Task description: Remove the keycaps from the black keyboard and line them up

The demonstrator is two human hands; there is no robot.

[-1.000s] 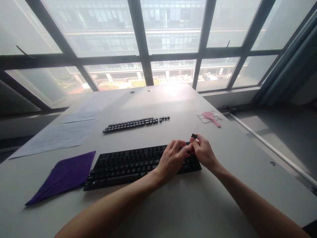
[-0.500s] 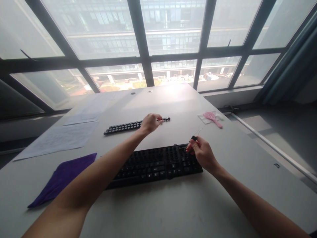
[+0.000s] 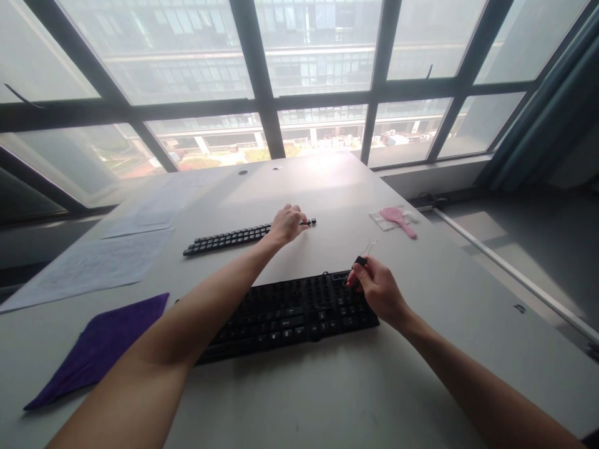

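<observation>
My left hand (image 3: 287, 224) reaches to the right end of rows of loose black keycaps (image 3: 229, 238) on the white table. Its fingertips are pinched at a keycap there, partly hidden by the fingers. One keycap (image 3: 313, 221) shows just right of them. In my right hand (image 3: 379, 285) is a wire keycap puller (image 3: 360, 260), black-handled, its thin wires pointing up and away. That hand hovers over the right end of a black keyboard (image 3: 290, 321). The keyboard's upper part looks bare of caps, while some lower keys still carry white-marked ones. My left forearm covers its left part.
A purple cloth (image 3: 100, 349) lies left of the keyboard, with paper sheets (image 3: 93, 265) beyond it. A pink hairbrush (image 3: 397, 218) rests on a clear plastic bag at the right. Large windows stand behind the table (image 3: 299, 399).
My left hand has shifted slightly right along the keycap row, covering more of the caps at its end. My right hand keeps the puller over the keyboard. The view has turned slightly.
</observation>
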